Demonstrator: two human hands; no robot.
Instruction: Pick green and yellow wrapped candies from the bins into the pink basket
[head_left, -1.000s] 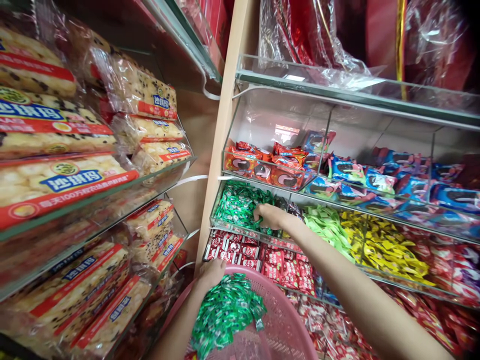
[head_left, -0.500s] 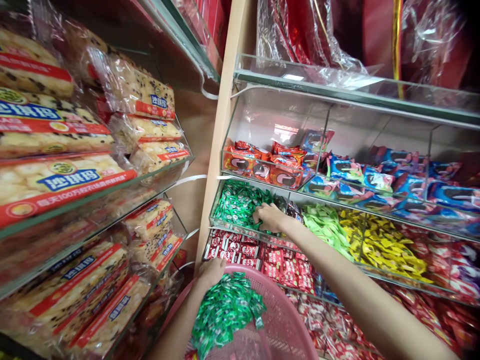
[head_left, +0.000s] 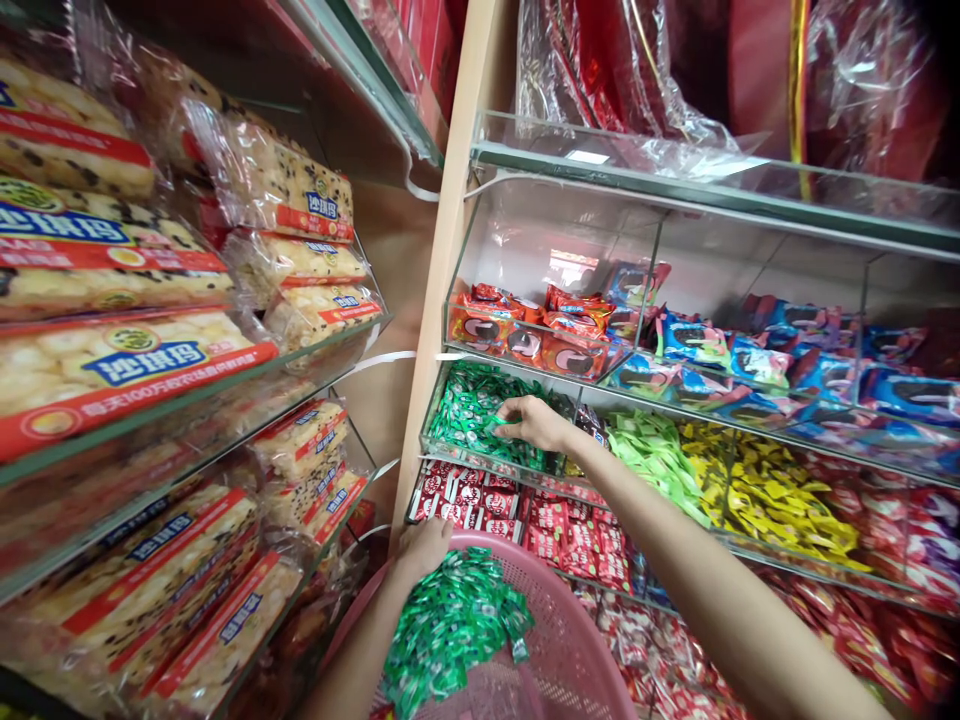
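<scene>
My right hand reaches into a clear shelf bin full of small green-wrapped candies and pinches one between thumb and fingers. My left hand grips the far rim of a pink plastic basket held below the shelf. A heap of the same green candies lies in the basket.
Neighbouring bins hold light green, yellow, red and blue wrapped sweets. Red-and-white candies fill the shelf below. On the left, glass shelves carry large bagged puffed snack bars. A wooden post separates the two racks.
My right hand has lifted slightly from the pile of green candies and now pinches one. My left hand and the basket have stayed put.
</scene>
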